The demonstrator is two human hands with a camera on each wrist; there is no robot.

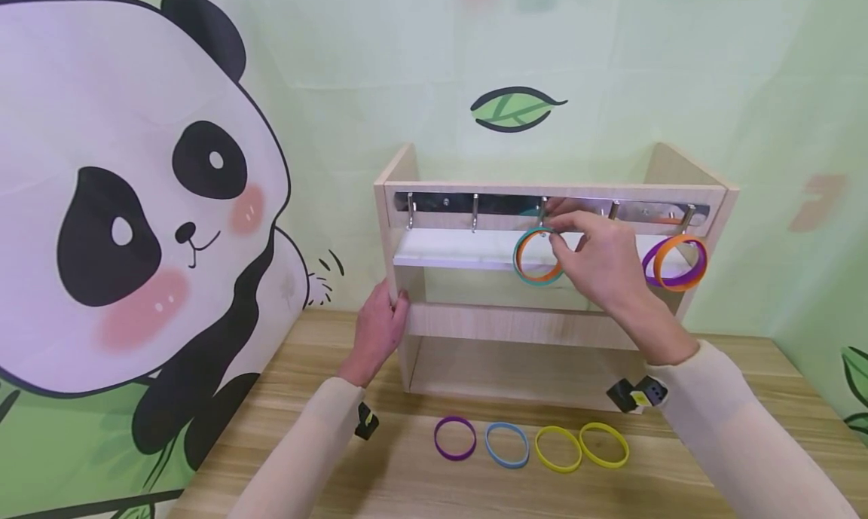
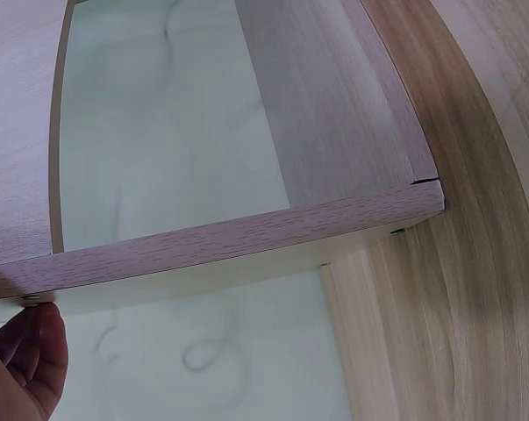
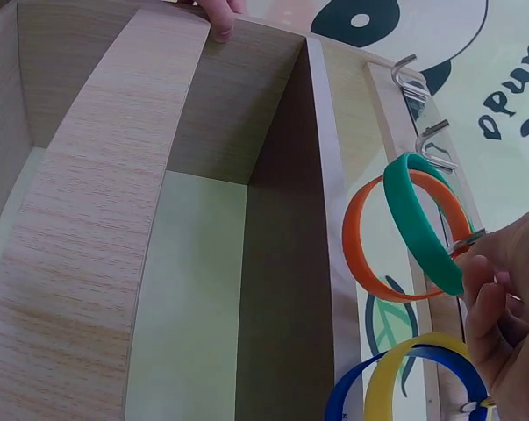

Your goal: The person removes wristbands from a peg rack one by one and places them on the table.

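Observation:
My right hand (image 1: pixel 602 259) pinches a teal wristband (image 3: pixel 413 219) at the middle hook (image 1: pixel 542 212) of the metal strip on a small wooden shelf. An orange wristband (image 3: pixel 356 237) hangs with it; the hook's tip shows at both bands. My left hand (image 1: pixel 381 325) grips the shelf's left side panel (image 2: pixel 220 246), thumb round its front edge. On the rightmost hook (image 1: pixel 689 218) hang a purple wristband (image 1: pixel 649 267) and another orange one (image 1: pixel 702 267). Blue (image 3: pixel 339 399) and yellow (image 3: pixel 380 386) wristbands hang on the hook beside the middle one, hidden by my hand in the head view.
Before the shelf, a purple band (image 1: pixel 437 447), a light blue band (image 1: pixel 490 451) and two yellow bands (image 1: pixel 540 455) lie in a row on the wooden table (image 1: pixel 305 398). Two hooks (image 1: pixel 410 212) on the left carry no bands. A panda-printed cloth (image 1: pixel 380 74) stands behind.

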